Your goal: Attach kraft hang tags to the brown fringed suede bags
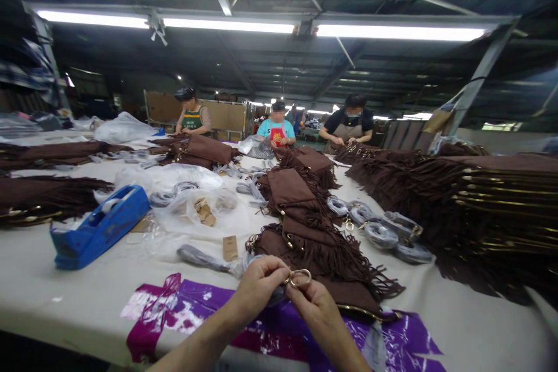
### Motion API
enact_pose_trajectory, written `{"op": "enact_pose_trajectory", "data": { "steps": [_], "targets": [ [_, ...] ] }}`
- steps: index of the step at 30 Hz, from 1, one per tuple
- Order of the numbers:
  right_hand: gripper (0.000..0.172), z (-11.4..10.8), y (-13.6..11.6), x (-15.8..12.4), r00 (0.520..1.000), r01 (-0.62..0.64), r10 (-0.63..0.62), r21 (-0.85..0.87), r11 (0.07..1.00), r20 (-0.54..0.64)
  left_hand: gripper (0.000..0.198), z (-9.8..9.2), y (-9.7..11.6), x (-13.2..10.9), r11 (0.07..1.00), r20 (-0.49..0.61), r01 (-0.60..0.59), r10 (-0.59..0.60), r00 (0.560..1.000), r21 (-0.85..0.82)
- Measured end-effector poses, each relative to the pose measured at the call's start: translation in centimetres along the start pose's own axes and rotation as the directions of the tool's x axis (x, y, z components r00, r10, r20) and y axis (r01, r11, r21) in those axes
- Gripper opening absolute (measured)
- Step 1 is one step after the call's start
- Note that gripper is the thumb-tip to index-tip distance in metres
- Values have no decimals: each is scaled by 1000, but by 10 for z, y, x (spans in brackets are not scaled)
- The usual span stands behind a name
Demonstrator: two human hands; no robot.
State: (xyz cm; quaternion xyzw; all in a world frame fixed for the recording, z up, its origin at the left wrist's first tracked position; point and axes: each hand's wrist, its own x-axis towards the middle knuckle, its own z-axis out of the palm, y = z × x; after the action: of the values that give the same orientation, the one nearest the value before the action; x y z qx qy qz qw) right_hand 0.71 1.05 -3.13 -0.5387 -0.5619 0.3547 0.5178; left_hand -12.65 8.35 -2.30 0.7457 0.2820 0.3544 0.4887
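My left hand (257, 286) and my right hand (314, 301) meet just above the table's front edge, both pinched on a small metal clasp (299, 276) that has a grey wrapped strap hanging from it. Right behind them lies a brown fringed bag (322, 256), the nearest of a row of such bags running away across the table. Under my hands a purple plastic sheet (204, 308) covers the white table (52, 296).
A blue tape dispenser (98, 226) sits at the left. Clear plastic bags and paper tags (229, 247) lie mid-table; coiled grey wrapped straps (381, 233) lie to the right. A tall stack of brown fringed bags (492, 209) fills the right side. Three people work at the far end.
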Motion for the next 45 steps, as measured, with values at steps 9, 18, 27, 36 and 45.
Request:
{"op": "enact_pose_trajectory", "data": {
  "steps": [9, 18, 27, 36, 45],
  "targets": [
    [44, -25, -2, -48, 949, 111, -93, 44, 993, -301, 18, 4, 44, -37, 819, 51, -420, 436, 899, 391],
    [28, -12, 2, -68, 920, 231, -264, -142, 963, -290, 17, 21, 61, -33, 921, 223, -372, 340, 914, 120],
    [19, -73, -9, -84, 857, 218, -94, 190, 957, -507, 45, 18, 7, 43, 550, 497, -417, 4, 868, 724],
    [26, -141, -18, -69, 831, 155, 94, 391, 907, -548, 34, 4, 2, 62, 485, 681, -598, 7, 732, 638],
    [19, -102, -20, -13, 983, 90, -28, -343, 935, 179, 16, -18, -34, 99, 848, 480, -303, 66, 875, 436]
  ]
}}
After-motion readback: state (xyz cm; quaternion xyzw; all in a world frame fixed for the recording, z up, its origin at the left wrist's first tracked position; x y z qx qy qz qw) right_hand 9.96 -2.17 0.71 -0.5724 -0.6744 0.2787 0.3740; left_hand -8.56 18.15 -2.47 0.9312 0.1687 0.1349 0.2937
